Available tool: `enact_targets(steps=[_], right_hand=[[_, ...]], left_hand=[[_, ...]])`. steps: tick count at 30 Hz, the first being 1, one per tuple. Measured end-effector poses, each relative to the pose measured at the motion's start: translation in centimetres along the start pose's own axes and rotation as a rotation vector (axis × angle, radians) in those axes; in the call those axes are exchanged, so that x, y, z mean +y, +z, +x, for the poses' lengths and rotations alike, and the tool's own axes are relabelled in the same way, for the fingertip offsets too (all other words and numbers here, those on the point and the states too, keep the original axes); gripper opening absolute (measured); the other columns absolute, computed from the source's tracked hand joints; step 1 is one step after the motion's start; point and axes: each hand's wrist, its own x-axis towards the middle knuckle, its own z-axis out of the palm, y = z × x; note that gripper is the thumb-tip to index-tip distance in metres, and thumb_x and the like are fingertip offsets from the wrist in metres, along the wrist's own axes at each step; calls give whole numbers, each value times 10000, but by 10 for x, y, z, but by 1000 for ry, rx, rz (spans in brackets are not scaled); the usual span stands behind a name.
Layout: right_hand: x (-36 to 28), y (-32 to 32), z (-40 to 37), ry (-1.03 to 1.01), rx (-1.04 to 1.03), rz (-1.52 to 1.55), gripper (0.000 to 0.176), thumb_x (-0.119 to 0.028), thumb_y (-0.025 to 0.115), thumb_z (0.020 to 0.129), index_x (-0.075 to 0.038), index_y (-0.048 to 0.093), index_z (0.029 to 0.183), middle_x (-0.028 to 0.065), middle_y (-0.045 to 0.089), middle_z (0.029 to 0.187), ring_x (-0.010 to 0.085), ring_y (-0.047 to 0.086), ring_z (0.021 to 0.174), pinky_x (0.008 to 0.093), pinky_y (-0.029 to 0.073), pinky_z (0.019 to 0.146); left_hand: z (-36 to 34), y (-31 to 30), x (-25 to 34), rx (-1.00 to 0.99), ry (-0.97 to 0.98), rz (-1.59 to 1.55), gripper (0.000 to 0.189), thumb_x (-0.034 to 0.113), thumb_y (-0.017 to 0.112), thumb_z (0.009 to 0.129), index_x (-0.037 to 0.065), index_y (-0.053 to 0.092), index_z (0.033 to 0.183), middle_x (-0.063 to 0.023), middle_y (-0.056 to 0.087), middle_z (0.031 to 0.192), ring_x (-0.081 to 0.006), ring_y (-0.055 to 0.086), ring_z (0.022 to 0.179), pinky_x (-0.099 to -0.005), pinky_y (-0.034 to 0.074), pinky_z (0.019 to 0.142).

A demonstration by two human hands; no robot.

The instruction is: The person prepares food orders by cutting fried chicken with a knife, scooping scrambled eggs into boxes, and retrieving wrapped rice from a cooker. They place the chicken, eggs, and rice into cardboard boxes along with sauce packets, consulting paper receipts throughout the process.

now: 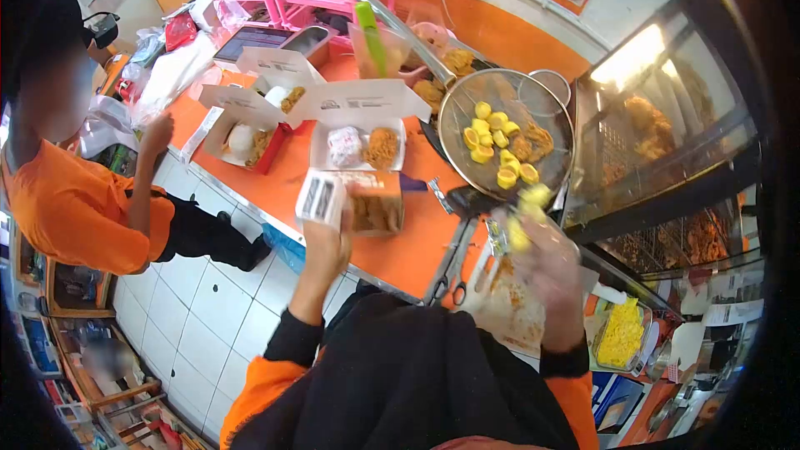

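My left hand [327, 242] is closed on a small white box [322, 198] with a barcode-like print, held over the front of the orange counter. Beside it stands a box with a window [377, 204] that shows brown food. My right hand [546, 254], blurred by motion, holds several yellow pieces [527, 215] just below the rim of a round mesh strainer [443, 143]. More yellow pieces [481, 135] and some fried food [533, 143] lie in the strainer. An open white box behind my left hand holds a wrapped ball [345, 146] and fried chicken [382, 148].
Scissors [454, 262] and tongs lie on the orange counter [425, 242]. Two more open food boxes [242, 142] stand at the back left. A lit glass cabinet [667, 117] is at the right. Another person in an orange shirt [83, 208] stands at the left.
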Motion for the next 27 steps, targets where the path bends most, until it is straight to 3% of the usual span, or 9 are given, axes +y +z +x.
enact_targets(steps=[3, 6, 7, 12, 15, 18, 20, 23, 27], right_hand=[[3, 86, 75, -24, -598, 4, 238, -155, 569, 916, -41, 552, 1124, 3, 596, 876, 36, 435, 555, 158, 336, 445], [21, 181, 148, -346, -430, -976, 417, -294, 618, 888, -33, 498, 1189, 91, 567, 1027, 201, 556, 839, 350, 467, 753], [41, 198, 169, -672, -306, -1159, 527, -285, 644, 859, -64, 431, 1287, 171, 551, 1128, 275, 578, 950, 381, 456, 838], [44, 258, 191, -563, -409, -1634, 777, -106, 641, 764, -143, 254, 1437, 259, 490, 1259, 365, 497, 1167, 400, 413, 966], [53, 243, 213, -758, -295, -1318, 761, -93, 618, 783, -144, 238, 1441, 262, 502, 1238, 372, 501, 1159, 407, 415, 963], [17, 217, 175, -473, -206, -1246, 704, -90, 590, 825, -102, 244, 1437, 231, 479, 1283, 339, 474, 1205, 391, 417, 959], [17, 165, 162, -863, -274, -960, 637, -92, 554, 860, -55, 258, 1423, 193, 455, 1311, 295, 459, 1217, 377, 405, 967], [23, 106, 107, -981, -179, -520, 600, -20, 480, 840, -11, 269, 1402, 192, 468, 1254, 264, 454, 1192, 341, 330, 1024], [46, -27, 59, -1301, 625, -618, 541, -122, 544, 821, 6, 395, 1325, 135, 474, 1257, 242, 473, 1133, 345, 362, 992]], left_hand=[[-29, -15, -4, -136, -150, -76, 242, 76, 384, 958, 14, 537, 1136, -174, 565, 1193, -335, 507, 1143, -425, 348, 991], [-28, -25, -12, -196, -181, -244, 260, 96, 354, 976, 13, 527, 1151, -168, 547, 1240, -331, 466, 1209, -422, 326, 1020], [-20, -30, -11, -223, -181, -240, 263, 95, 351, 976, 11, 521, 1159, -169, 542, 1248, -332, 457, 1220, -422, 319, 1026], [11, -40, -27, -233, -65, -262, 328, 52, 413, 921, 11, 522, 1228, -187, 548, 1189, -345, 478, 1140, -432, 340, 981], [26, -40, -32, -148, -183, -442, 313, 96, 421, 942, -28, 541, 1204, -140, 573, 1041, -244, 535, 939, -371, 425, 830], [45, -41, -27, -66, -444, -627, 285, 144, 445, 959, -44, 568, 1134, -83, 602, 945, -128, 548, 829, -277, 456, 711], [61, -35, -42, -100, -518, -653, 278, 145, 485, 946, -43, 560, 1138, -77, 615, 931, -132, 564, 851, -277, 461, 732], [100, -36, -56, -178, -542, -708, 305, 123, 581, 899, -34, 537, 1158, -70, 625, 973, -133, 582, 930, -274, 473, 772], [155, -26, -66, -189, -442, -665, 361, 82, 647, 842, -16, 510, 1162, -72, 621, 1022, -143, 594, 912, -276, 480, 777]])
